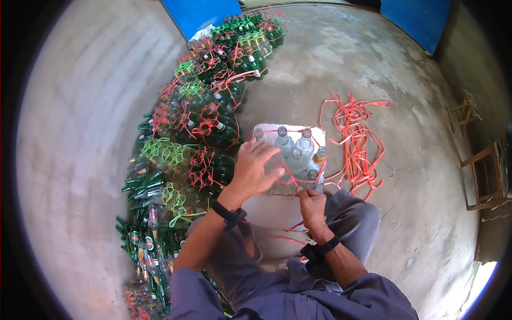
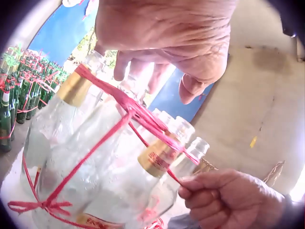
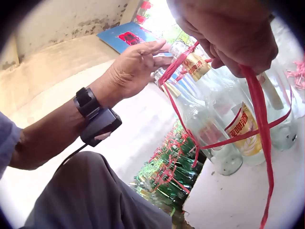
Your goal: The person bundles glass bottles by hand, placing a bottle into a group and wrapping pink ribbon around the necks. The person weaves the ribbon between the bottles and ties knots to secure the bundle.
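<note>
A cluster of clear glass bottles (image 1: 298, 159), some with gold neck labels, stands upright on a white block (image 1: 272, 210) between the person's knees. Red plastic twine (image 3: 259, 119) circles the bottles' bodies and necks, with a bow-like knot at the side in the left wrist view. Over the bottle tops the left hand (image 1: 258, 169) is held with its fingers spread, fingertips close to the necks on the left. At the near right side of the cluster, the right hand (image 1: 313, 208) pinches a strand of the twine, which runs tight to the necks and hangs down below the hand.
Loose red twine (image 1: 354, 141) lies heaped on the floor to the right. Tied bundles of green bottles (image 1: 213, 125) line the left side, with loose bottles (image 1: 149, 242) lying nearer. A wooden frame (image 1: 485, 181) stands by the right wall.
</note>
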A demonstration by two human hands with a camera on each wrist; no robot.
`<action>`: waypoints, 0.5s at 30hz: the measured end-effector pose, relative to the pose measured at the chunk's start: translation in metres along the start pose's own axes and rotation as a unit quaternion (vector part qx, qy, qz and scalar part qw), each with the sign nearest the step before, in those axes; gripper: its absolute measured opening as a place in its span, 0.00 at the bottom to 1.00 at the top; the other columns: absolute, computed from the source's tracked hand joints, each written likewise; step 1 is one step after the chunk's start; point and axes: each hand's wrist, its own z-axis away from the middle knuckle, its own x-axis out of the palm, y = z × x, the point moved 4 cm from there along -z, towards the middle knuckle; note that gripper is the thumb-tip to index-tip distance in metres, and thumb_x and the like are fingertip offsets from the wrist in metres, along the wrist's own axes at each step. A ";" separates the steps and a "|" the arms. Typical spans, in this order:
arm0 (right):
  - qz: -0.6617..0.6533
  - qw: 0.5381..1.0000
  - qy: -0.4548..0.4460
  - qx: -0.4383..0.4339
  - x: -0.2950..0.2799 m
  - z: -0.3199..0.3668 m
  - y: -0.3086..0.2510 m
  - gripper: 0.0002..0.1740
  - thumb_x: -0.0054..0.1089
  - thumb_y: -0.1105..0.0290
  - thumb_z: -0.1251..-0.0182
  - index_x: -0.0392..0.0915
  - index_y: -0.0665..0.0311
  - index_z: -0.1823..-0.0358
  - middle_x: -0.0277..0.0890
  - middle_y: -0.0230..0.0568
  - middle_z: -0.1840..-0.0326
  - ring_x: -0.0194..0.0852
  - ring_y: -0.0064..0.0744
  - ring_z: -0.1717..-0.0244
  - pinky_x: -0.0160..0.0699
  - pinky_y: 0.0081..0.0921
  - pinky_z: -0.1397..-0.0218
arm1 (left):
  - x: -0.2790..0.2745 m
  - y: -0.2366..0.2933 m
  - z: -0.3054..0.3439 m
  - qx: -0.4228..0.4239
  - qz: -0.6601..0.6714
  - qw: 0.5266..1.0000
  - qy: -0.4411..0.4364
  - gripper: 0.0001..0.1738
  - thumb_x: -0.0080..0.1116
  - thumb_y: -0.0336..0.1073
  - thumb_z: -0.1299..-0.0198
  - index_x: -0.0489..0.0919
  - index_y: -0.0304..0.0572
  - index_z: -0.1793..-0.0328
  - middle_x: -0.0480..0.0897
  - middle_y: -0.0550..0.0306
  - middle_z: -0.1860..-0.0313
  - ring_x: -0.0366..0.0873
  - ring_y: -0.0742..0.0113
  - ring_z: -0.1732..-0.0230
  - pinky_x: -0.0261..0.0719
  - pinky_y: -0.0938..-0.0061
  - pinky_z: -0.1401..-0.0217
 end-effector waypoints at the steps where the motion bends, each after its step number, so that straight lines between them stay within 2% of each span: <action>1: 0.001 1.000 -0.001 0.000 0.000 0.002 -0.002 0.15 0.65 0.65 0.30 0.85 0.69 0.71 0.63 0.21 0.84 0.51 0.12 0.82 0.47 0.23 0.78 | 0.003 0.008 0.003 0.024 -0.029 0.999 0.012 0.30 0.74 0.51 0.51 0.86 0.47 0.43 0.80 0.37 0.36 0.74 0.41 0.32 0.58 0.42 0.23; 2: 0.037 0.999 -0.008 -0.020 -0.001 0.004 -0.006 0.17 0.64 0.63 0.30 0.85 0.71 0.72 0.69 0.27 0.83 0.59 0.16 0.80 0.58 0.25 0.74 | 0.009 0.011 0.007 0.023 -0.028 0.999 0.013 0.30 0.74 0.51 0.51 0.86 0.47 0.43 0.80 0.37 0.36 0.74 0.41 0.32 0.58 0.42 0.23; 3: 0.074 0.996 -0.015 -0.041 -0.002 0.005 -0.009 0.20 0.64 0.61 0.30 0.85 0.73 0.73 0.75 0.33 0.82 0.66 0.19 0.77 0.69 0.27 0.71 | 0.015 0.016 0.008 0.031 -0.056 0.998 0.025 0.32 0.75 0.54 0.53 0.86 0.47 0.43 0.80 0.36 0.36 0.74 0.42 0.33 0.54 0.39 0.22; 4: 0.076 0.996 -0.014 -0.042 -0.002 0.005 -0.009 0.20 0.64 0.61 0.30 0.85 0.73 0.73 0.75 0.33 0.82 0.66 0.19 0.77 0.69 0.27 0.71 | 0.018 0.018 0.010 0.039 -0.083 0.995 0.037 0.35 0.76 0.58 0.55 0.86 0.47 0.43 0.79 0.36 0.36 0.75 0.42 0.33 0.50 0.36 0.21; 8: 0.103 0.991 -0.042 -0.071 -0.006 0.006 -0.013 0.22 0.62 0.58 0.28 0.85 0.71 0.74 0.76 0.37 0.83 0.71 0.22 0.77 0.72 0.30 0.69 | 0.020 0.019 0.011 0.043 -0.086 0.994 0.042 0.32 0.75 0.57 0.53 0.87 0.46 0.46 0.78 0.34 0.35 0.75 0.44 0.33 0.49 0.35 0.21; 10: 0.137 0.986 -0.056 -0.072 -0.019 0.013 -0.011 0.23 0.61 0.58 0.28 0.85 0.71 0.74 0.76 0.38 0.83 0.72 0.23 0.77 0.73 0.30 0.68 | 0.021 0.016 0.016 0.039 -0.080 0.993 0.079 0.30 0.74 0.56 0.52 0.88 0.45 0.49 0.79 0.38 0.36 0.77 0.47 0.35 0.49 0.37 0.20; 12: 0.183 0.973 -0.079 -0.119 -0.035 0.020 -0.018 0.24 0.60 0.57 0.28 0.84 0.71 0.74 0.75 0.38 0.83 0.72 0.23 0.77 0.73 0.30 0.68 | 0.022 0.013 0.022 0.032 -0.068 0.995 0.073 0.28 0.74 0.56 0.51 0.88 0.44 0.50 0.80 0.40 0.36 0.77 0.47 0.36 0.49 0.38 0.20; 15: 0.174 0.975 -0.081 -0.108 -0.041 0.020 -0.023 0.24 0.61 0.58 0.28 0.82 0.72 0.76 0.70 0.35 0.86 0.67 0.19 0.78 0.69 0.29 0.71 | 0.020 0.013 0.019 0.021 -0.054 0.996 0.074 0.27 0.73 0.55 0.50 0.88 0.43 0.51 0.81 0.44 0.37 0.78 0.49 0.36 0.49 0.40 0.19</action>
